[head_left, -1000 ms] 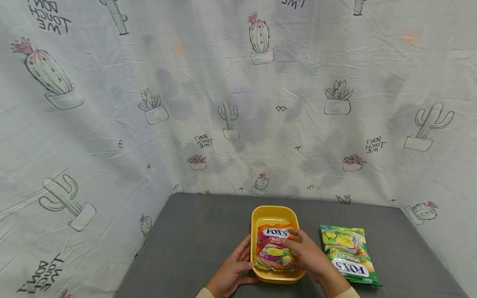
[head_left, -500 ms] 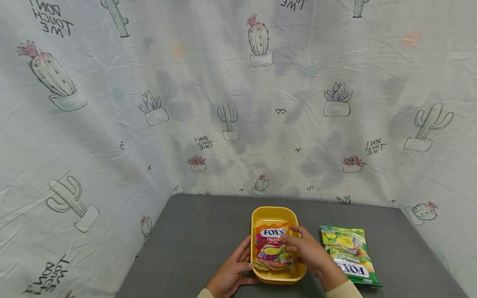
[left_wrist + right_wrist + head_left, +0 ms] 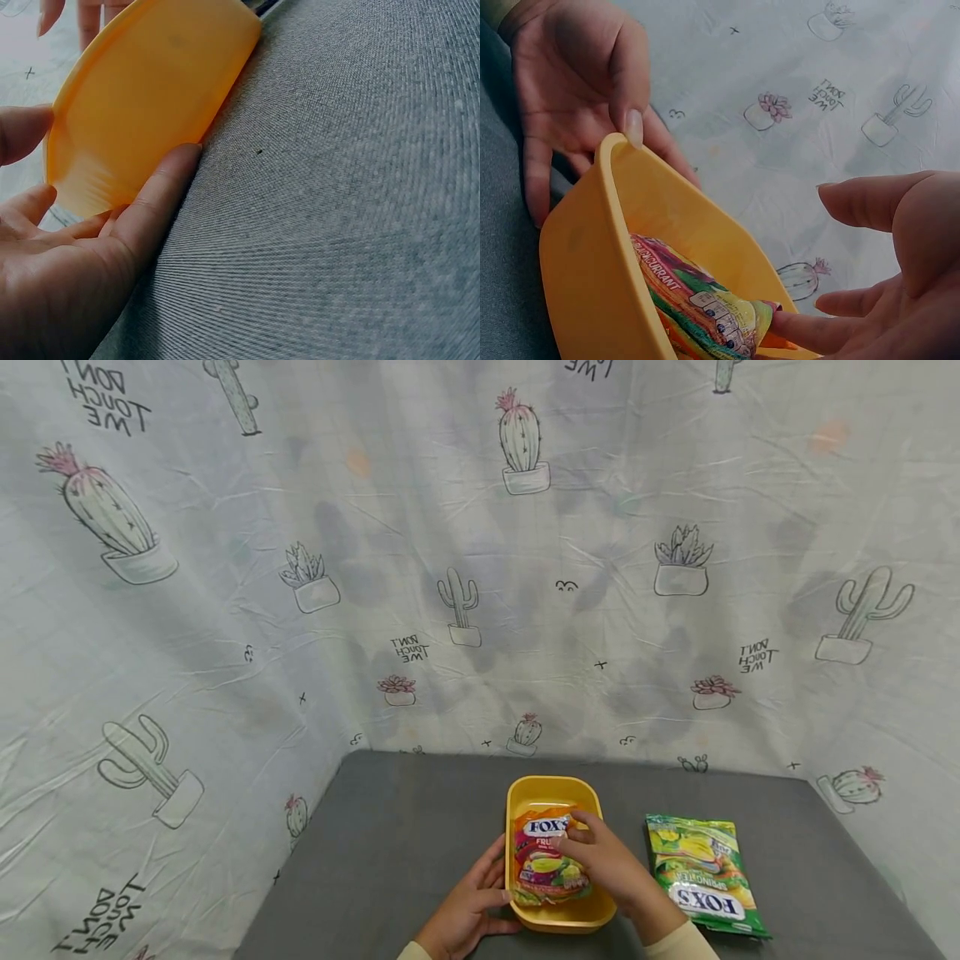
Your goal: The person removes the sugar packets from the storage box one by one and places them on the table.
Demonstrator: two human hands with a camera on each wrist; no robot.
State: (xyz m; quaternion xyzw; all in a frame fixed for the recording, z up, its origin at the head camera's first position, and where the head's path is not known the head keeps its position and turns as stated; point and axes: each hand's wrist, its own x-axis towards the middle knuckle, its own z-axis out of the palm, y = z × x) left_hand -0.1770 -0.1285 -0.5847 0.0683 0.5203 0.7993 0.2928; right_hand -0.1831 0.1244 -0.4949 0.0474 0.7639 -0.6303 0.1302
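Observation:
In the head view, a yellow plastic tub [image 3: 552,788] stands on the grey table with a red-orange Fox's Fruits candy bag [image 3: 542,875] lying inside it. My left hand [image 3: 471,903] holds the tub at its near left side; the right wrist view shows its thumb [image 3: 633,124] on the rim and its other fingers outside. Over the tub's right side, my right hand [image 3: 609,867] reaches in. Its lower fingers [image 3: 814,330] touch the bag's edge with the thumb held apart. Some of its fingertips are hidden.
A green and yellow Fox's Spring Tea candy bag [image 3: 703,875] lies flat to the right of the tub, beside my right forearm. Behind the grey table [image 3: 405,827] hangs a pale curtain [image 3: 480,527] printed with cacti, which also closes off both sides.
My right hand has shifted slightly left over the candy bag, and the bag has moved a little left within the tub. The left hand stays on the tub.

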